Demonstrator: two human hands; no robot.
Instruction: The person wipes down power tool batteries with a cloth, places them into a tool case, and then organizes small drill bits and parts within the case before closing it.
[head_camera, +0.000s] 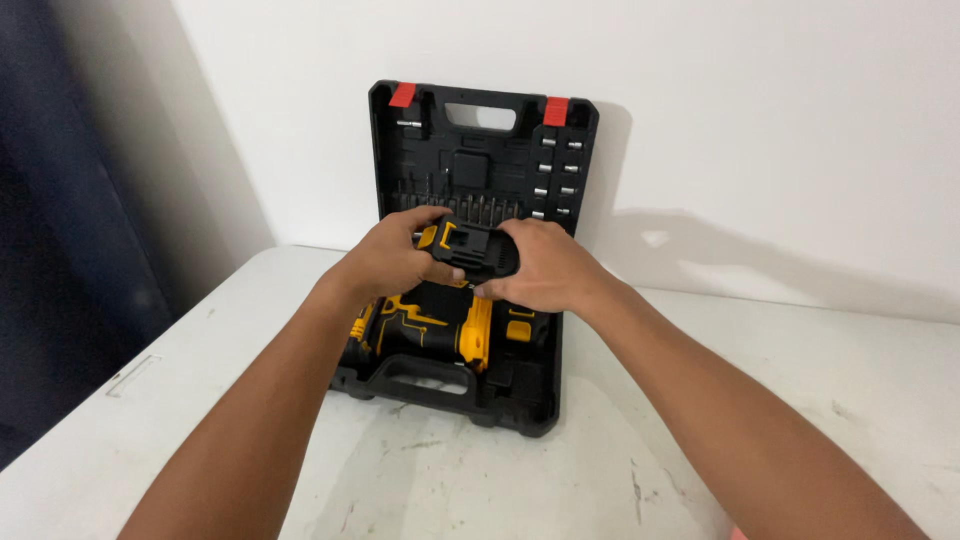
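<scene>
Both grips clamped on the black-yellow battery pack (470, 250): left hand (395, 258), right hand (545, 268). Cordless drill (430, 325) sat just below, in open tool case (520, 400) on bench (800, 400).

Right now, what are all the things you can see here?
battery: one, black with a yellow tab, held in both hands above the open case
drill: one, yellow and black, lying in the case's bottom half
case: one, black, open on the table, lid upright against the wall
latches: two, red, on the lid's top edge
bits: several, silver, slotted in the lid; exact count unclear
table: one, white and scuffed, under the case
wall: white, behind the table
curtain: dark blue, at the left
left hand: grips the battery's left end
right hand: grips its right end
</scene>
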